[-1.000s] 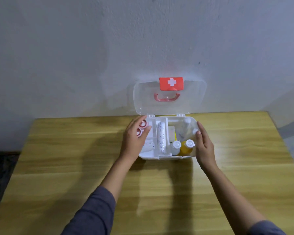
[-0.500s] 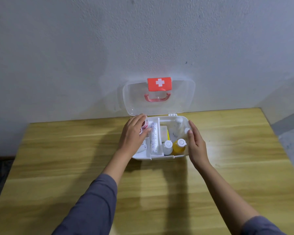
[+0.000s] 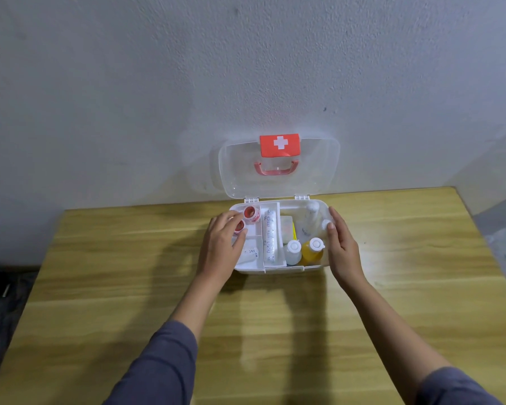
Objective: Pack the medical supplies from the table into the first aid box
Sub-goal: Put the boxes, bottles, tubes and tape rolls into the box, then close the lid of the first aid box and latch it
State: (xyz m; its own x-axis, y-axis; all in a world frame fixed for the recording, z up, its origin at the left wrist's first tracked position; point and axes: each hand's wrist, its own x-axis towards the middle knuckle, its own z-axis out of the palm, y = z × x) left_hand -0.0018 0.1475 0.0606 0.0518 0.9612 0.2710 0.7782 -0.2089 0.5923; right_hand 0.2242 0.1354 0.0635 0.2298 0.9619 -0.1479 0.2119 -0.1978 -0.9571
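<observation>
First aid box [image 3: 278, 268], white-cross latch [image 3: 279, 145]

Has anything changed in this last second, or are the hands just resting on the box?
Very little. The left hand still rests on the box's left end, fingers by the two red tape rolls; the right hand still lies flat against the right wall of the first aid box. Nothing was picked up or released. The lid stays open and the bottles stay put. Only the camera view shifted.
</observation>
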